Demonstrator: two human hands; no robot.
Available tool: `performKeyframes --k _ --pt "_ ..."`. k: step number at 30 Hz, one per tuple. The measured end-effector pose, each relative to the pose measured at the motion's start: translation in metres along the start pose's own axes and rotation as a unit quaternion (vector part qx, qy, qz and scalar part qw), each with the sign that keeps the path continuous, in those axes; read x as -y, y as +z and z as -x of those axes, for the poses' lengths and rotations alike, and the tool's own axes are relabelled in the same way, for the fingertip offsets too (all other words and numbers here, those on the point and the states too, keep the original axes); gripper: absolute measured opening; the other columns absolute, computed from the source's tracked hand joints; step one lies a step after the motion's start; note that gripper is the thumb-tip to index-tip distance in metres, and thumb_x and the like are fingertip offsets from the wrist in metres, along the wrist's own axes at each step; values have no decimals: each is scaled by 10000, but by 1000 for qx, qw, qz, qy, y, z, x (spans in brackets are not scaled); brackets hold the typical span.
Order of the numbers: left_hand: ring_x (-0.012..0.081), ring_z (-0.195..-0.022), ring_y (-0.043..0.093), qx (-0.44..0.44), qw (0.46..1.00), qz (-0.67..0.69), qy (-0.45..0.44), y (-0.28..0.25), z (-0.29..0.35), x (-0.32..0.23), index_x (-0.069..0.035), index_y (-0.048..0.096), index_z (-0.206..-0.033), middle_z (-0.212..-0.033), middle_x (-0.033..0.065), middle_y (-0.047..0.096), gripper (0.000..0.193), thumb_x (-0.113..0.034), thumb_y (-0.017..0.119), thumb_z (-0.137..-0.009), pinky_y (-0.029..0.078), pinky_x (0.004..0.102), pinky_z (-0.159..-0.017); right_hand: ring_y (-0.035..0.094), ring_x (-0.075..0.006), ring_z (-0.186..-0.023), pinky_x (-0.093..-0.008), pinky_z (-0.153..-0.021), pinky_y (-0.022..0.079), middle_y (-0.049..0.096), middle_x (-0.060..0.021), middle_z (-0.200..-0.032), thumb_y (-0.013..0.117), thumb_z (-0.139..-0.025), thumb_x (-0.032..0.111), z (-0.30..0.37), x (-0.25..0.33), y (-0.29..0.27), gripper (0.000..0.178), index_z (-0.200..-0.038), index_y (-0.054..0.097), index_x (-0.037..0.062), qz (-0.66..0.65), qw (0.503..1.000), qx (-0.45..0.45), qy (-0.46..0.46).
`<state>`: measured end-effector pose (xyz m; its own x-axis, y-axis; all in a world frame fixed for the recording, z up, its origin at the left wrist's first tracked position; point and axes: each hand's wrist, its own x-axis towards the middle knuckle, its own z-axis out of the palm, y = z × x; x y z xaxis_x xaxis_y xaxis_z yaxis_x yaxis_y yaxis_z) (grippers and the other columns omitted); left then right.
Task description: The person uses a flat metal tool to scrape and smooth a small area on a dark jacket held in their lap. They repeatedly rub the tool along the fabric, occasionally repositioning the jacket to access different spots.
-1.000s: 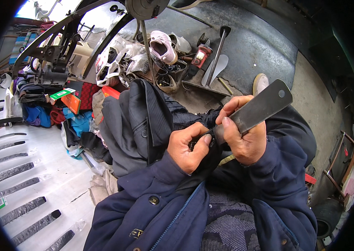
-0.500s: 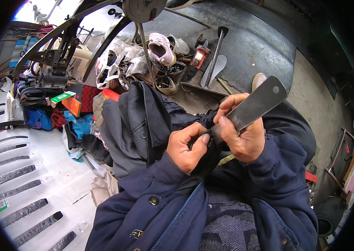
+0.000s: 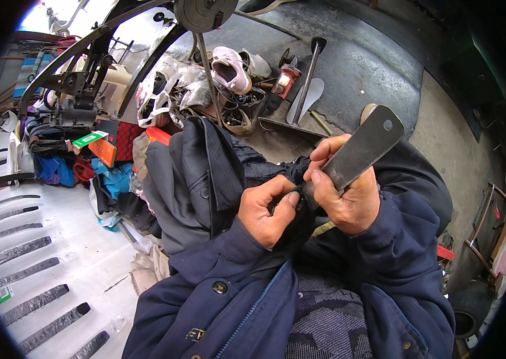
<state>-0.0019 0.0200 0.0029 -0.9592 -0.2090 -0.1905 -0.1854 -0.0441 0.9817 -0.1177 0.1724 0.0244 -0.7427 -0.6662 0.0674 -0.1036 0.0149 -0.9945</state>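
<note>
My right hand (image 3: 351,202) is closed round a flat dark metal blade (image 3: 370,142), whose wide end has a round hole and points up to the right. The narrow end of the blade runs down to the black cloth (image 3: 292,236) between my hands, where its tip is hidden. My left hand (image 3: 264,210) pinches that cloth between thumb and fingers, just left of the blade. Over my lap to the left lies a dark grey buttoned garment (image 3: 175,185), beside crinkled black fabric (image 3: 268,170).
A black iron machine with a wheel (image 3: 205,13) stands at the far left. Beyond my lap are a pink shoe (image 3: 231,70), a red power tool (image 3: 286,81) and a metal post on a base (image 3: 308,78). Several dark wrapped strips (image 3: 17,254) lie on a white surface at left.
The blade has turned a little more upright, its wide end moving slightly left. My right hand has shifted slightly with it; my left hand keeps its place on the cloth.
</note>
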Motion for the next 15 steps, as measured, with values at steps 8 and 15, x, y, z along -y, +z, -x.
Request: performKeyframes --k 8,15 --pt "65 -661 477 -17 998 -38 37 -1 3 -6 13 610 -890 -693 14 548 54 -29 585 -913 412 256 -609 622 -167 -793 -314 -780 518 631 -92 -892 567 -948 102 -2 -3 -4 276 -1196 493 9 -208 970 -39 120" --pt "228 -597 516 -47 985 -141 84 1 3 -5 -5 629 -849 -679 89 574 43 -10 645 -810 429 331 -593 574 -92 -690 -276 -661 472 606 -24 -726 602 -957 150 -4 0 -23 204 -1013 669 -34 -70 979 90 169"
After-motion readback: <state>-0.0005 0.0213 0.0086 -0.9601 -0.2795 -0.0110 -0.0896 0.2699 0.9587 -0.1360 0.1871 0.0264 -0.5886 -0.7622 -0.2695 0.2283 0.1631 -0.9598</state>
